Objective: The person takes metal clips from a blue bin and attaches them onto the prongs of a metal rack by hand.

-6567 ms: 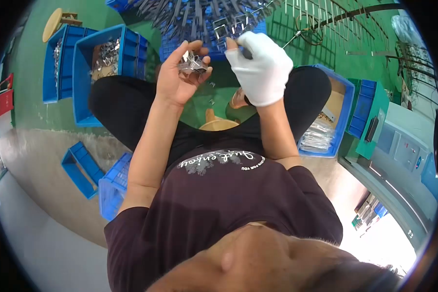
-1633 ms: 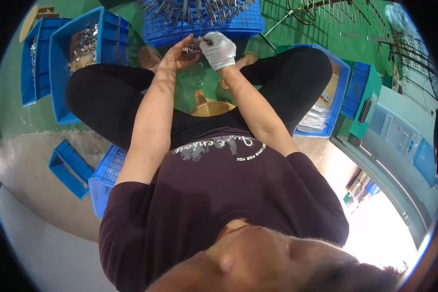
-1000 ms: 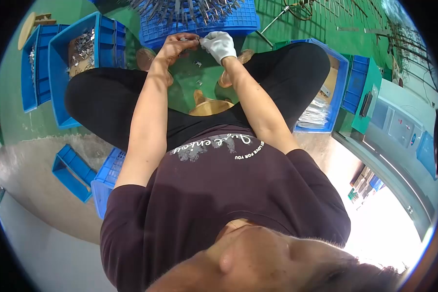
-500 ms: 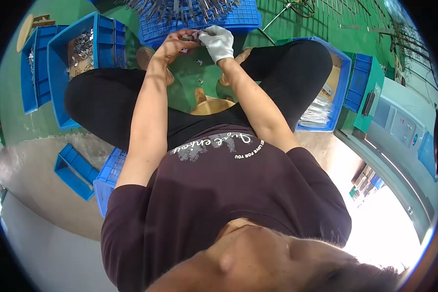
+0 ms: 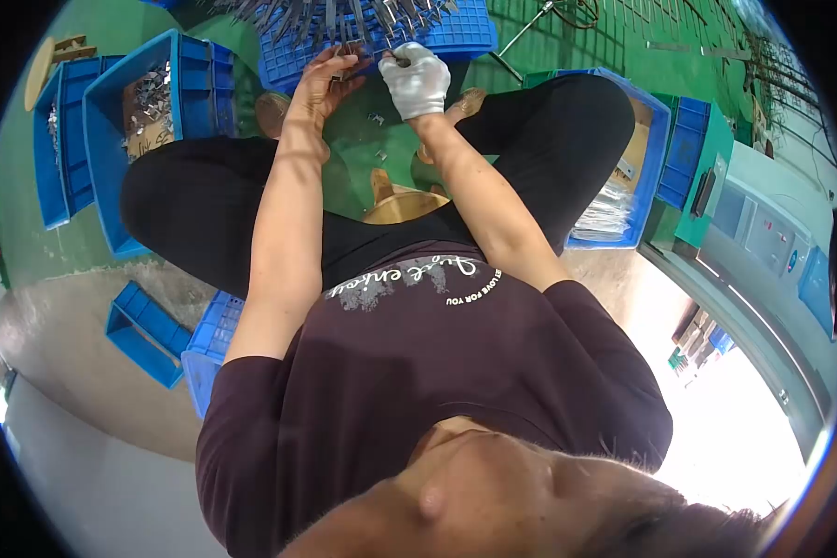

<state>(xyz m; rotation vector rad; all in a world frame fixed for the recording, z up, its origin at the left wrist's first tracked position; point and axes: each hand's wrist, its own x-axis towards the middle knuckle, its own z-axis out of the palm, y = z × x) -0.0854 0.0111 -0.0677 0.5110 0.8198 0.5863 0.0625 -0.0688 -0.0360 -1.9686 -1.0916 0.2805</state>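
Note:
My bare left hand is closed, thumb and fingers pinched round a small metal piece too small to identify closely. To its right, my right hand, in a white glove, has curled fingers near the ends of the metal strips; what it grips, if anything, is hidden. The two hands are a little apart. Just beyond them, a dense pile of thin metal strips rests on an upturned-looking blue crate, with strip ends fanning out towards me.
Blue bins with small metal parts stand left. A blue bin holding flat metal strips is right of my knee. Small metal bits lie on the green floor between my feet, near a wooden stool. Wire racks stand far right.
My hands, which were together, have moved apart. The left hand has shifted slightly left and up towards the strips, and the small piece shows at its fingertips.

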